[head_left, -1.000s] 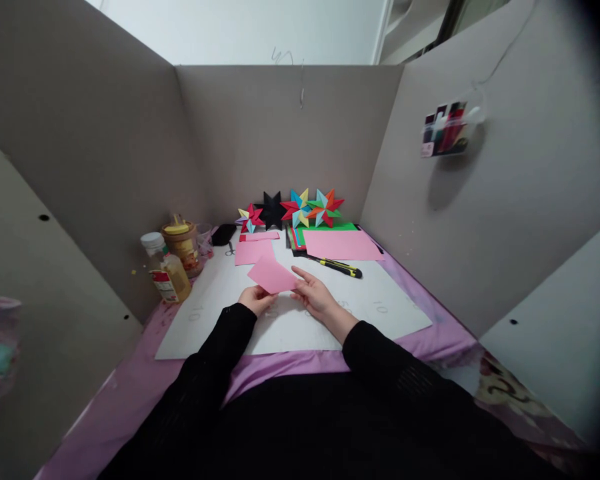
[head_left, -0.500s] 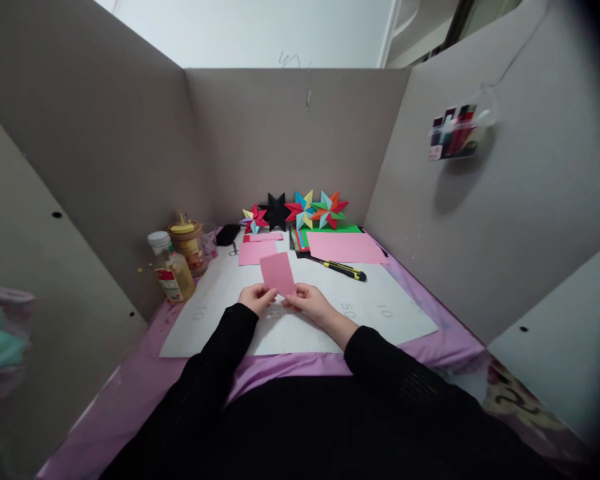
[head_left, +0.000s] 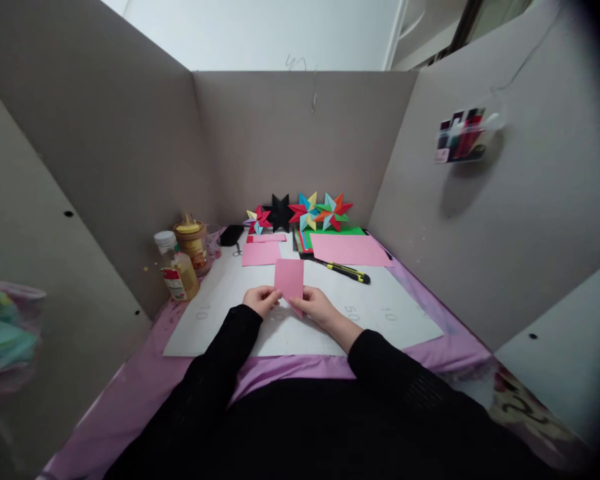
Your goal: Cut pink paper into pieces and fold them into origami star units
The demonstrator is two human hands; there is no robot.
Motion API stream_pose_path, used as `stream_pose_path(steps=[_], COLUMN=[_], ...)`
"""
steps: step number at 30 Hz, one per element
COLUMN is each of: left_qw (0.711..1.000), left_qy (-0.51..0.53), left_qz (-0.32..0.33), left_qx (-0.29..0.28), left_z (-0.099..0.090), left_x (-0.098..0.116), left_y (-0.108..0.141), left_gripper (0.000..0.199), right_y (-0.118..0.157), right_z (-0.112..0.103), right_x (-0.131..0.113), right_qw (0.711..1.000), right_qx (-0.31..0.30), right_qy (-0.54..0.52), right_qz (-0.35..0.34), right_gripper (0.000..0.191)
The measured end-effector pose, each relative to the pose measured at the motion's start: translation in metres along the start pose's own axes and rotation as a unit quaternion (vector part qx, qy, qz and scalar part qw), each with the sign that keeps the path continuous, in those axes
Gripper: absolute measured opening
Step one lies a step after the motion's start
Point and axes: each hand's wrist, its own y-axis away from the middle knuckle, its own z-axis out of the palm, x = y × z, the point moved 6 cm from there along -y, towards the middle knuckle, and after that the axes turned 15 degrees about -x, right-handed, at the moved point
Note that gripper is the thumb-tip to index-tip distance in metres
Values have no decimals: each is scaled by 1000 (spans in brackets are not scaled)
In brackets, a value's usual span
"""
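A small pink sheet of paper is held up above the white board. My left hand pinches its lower left edge. My right hand grips its lower right edge, with the thumb on the front. The fingers behind the sheet are partly hidden. Just beyond it lie another pink sheet on the left and a larger pink sheet on the right. A yellow and black utility knife rests on the board right of the held paper.
Folded paper stars, one of them black, lean along the back panel. A bottle, a lidded jar and a clear cup stand at the left. Small scissors lie near a black object. Panels enclose three sides.
The held pink paper has turned from a tilt to nearly upright. My right thumb now lies over its front. The camera view has shifted slightly.
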Motion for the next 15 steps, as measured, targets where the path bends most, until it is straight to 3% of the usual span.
stream_pose_path(steps=[15], left_qw=[998], left_qy=[-23], left_qz=[1], left_qx=[-60], left_z=[14], left_x=[9], left_y=[4], left_gripper=[34], right_y=[3], right_z=[1], right_x=[-3], right_qw=[1000], right_qx=[16], right_qy=[8], right_qz=[-6], right_gripper=[40])
